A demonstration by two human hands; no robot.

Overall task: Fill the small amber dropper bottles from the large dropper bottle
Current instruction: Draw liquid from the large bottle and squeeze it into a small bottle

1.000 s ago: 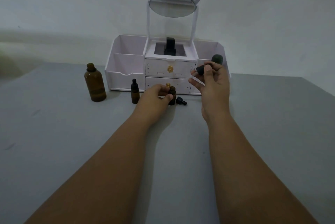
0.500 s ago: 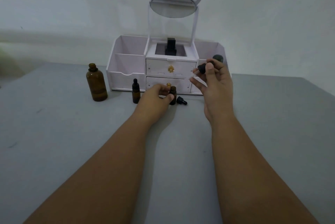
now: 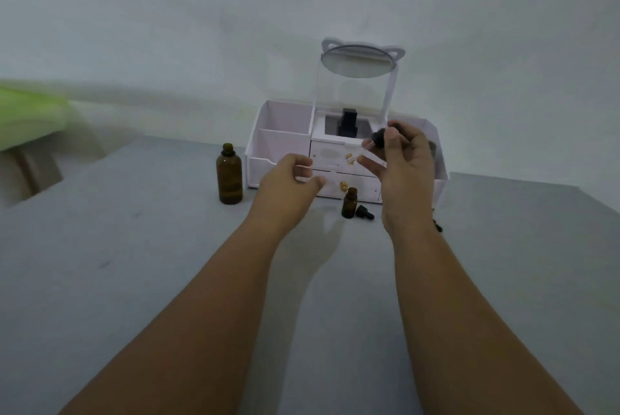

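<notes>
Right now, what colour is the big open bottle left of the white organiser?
The big bottle is dark amber brown; the head view shows it.

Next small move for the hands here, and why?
Probably lower the right hand so the glass tip of the large dropper comes over the mouth of the small open bottle. That bottle stands uncapped, with its cap lying beside it. The dropper is held up above it, and the left hand hovers empty nearby, free to steady it.
</notes>
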